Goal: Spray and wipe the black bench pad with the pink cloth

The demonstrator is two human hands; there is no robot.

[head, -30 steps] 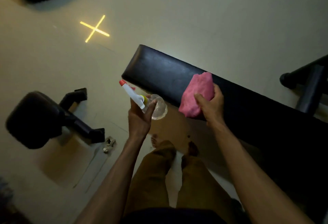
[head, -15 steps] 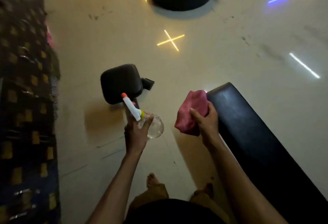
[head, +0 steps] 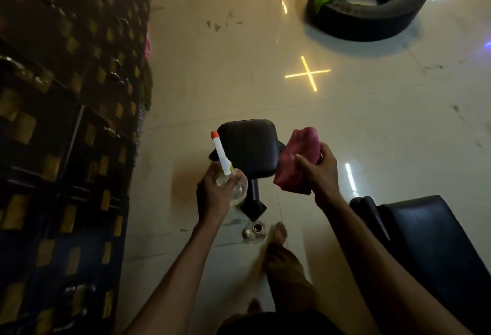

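Note:
The long black bench pad [head: 430,244] lies at the lower right, only its near end in view. My right hand [head: 317,172] holds the bunched pink cloth [head: 296,162] in the air, left of that pad and off its surface. My left hand [head: 215,194] grips a clear spray bottle [head: 233,186] whose white nozzle with an orange tip points up and away. A smaller square black pad [head: 247,146] on a short post stands on the floor just beyond both hands.
A dark patterned wall or cabinet [head: 66,135] fills the left side. A black tyre [head: 366,0] with a green rag lies on the pale floor at the back right. Small metal fittings [head: 255,231] sit by my bare foot [head: 277,236].
The view has swung left, off the long bench. The cloth has lifted off the long pad and both hands now hover over the small square pad.

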